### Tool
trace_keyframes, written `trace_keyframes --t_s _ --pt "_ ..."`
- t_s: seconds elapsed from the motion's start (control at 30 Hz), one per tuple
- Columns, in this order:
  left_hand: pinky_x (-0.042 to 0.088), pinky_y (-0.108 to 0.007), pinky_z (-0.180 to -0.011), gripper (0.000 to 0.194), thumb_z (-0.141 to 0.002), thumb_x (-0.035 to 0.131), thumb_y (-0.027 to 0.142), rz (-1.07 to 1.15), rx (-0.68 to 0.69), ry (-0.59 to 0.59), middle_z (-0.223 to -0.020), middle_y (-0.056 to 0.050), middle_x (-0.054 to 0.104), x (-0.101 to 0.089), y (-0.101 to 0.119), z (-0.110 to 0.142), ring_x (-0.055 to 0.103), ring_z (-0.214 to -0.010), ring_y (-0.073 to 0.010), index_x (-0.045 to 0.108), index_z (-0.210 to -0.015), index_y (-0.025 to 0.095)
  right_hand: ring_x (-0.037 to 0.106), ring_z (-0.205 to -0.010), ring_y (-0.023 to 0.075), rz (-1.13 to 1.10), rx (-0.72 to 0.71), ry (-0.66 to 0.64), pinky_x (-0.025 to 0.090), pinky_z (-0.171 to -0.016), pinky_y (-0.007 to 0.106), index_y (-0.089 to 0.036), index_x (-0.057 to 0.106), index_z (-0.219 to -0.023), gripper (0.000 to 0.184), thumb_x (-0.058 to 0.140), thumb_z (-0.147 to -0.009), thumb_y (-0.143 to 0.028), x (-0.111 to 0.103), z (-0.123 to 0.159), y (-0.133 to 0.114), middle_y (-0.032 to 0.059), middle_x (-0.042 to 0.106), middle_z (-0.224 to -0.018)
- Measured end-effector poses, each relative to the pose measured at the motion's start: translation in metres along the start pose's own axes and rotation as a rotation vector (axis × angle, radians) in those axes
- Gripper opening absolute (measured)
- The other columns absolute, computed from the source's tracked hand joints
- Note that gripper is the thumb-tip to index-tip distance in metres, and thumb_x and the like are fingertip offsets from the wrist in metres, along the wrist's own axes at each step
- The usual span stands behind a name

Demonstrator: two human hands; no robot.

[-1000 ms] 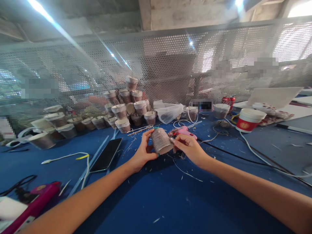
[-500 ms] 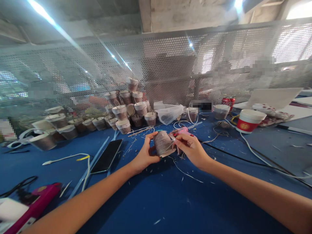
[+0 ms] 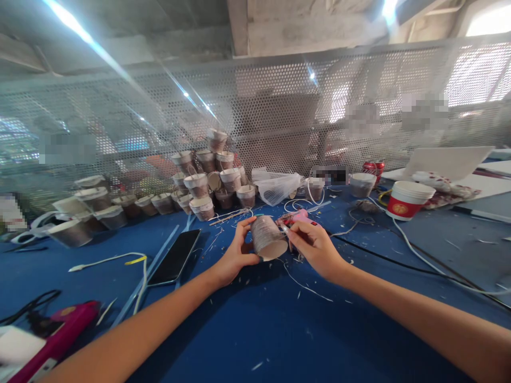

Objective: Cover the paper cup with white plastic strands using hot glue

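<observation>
My left hand (image 3: 235, 256) is wrapped round a paper cup (image 3: 266, 234) wound with grey-brown yarn. The cup lies tilted, its pale round end facing me and to the right. My right hand (image 3: 315, 242) is beside the cup's right side, thumb and fingers pinched together. What sits between those fingertips is too small to make out. Just behind the right hand lies a pink tool (image 3: 301, 215), perhaps a glue gun, partly hidden by the fingers.
Several yarn-wrapped cups (image 3: 196, 186) are stacked at the back, with more at left. A phone (image 3: 175, 258), a magenta tool (image 3: 64, 330) and a white cable (image 3: 115, 256) lie left. White-and-red paper cups (image 3: 409, 201), tangled yarn (image 3: 365, 206) and a black cable (image 3: 399, 259) are on the right.
The cup has turned in my left hand, so its pale round end faces me more fully. Strands seen earlier across that end no longer show there. My right hand has barely moved.
</observation>
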State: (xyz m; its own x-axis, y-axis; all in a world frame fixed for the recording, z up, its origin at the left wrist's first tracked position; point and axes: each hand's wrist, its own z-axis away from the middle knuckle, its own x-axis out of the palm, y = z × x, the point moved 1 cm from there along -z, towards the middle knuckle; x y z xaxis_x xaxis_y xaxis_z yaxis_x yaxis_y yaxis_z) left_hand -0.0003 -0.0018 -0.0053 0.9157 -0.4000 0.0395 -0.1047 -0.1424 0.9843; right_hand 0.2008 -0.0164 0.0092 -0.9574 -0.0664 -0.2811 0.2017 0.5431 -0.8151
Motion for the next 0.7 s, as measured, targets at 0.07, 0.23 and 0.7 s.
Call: trace_keyframes --t_s 0.07,0.23,0.7 --pt "0.046 -0.030 -0.076 0.083 -0.054 0.063 0.001 0.001 0.006 -0.010 -0.133 -0.003 0.038 -0.0016 -0.0019 -0.0007 0.055 -0.094 -0.0181 0.036 -0.125 0.035 0.041 -0.053 0.0104 0.010 -0.001 0.002 0.033 -0.052 0.026 -0.021 0.049 -0.062 0.030 0.050 -0.086 -0.039 -0.0004 -0.0004 0.0003 -0.0019 0.048 -0.058" --pt "0.046 -0.033 -0.080 0.083 -0.055 0.066 0.003 0.019 0.021 -0.019 -0.133 -0.003 0.039 -0.0051 -0.0053 -0.0018 0.054 -0.099 -0.0208 0.037 -0.126 0.036 0.040 -0.053 0.0107 0.038 0.008 -0.009 0.032 -0.051 0.026 -0.021 0.047 -0.060 0.034 0.050 -0.086 -0.042 0.0012 -0.0012 0.0037 -0.0013 0.048 -0.057" --pt "0.048 -0.029 -0.072 0.082 -0.053 0.068 0.005 0.100 -0.053 0.046 -0.130 -0.004 0.043 0.0006 0.0014 -0.0012 0.055 -0.096 -0.0201 0.037 -0.123 0.034 0.037 -0.050 0.0106 0.057 0.032 -0.022 0.029 -0.049 0.027 -0.021 0.046 -0.061 0.032 0.050 -0.086 -0.041 0.0017 -0.0009 0.0099 -0.0026 0.045 -0.056"
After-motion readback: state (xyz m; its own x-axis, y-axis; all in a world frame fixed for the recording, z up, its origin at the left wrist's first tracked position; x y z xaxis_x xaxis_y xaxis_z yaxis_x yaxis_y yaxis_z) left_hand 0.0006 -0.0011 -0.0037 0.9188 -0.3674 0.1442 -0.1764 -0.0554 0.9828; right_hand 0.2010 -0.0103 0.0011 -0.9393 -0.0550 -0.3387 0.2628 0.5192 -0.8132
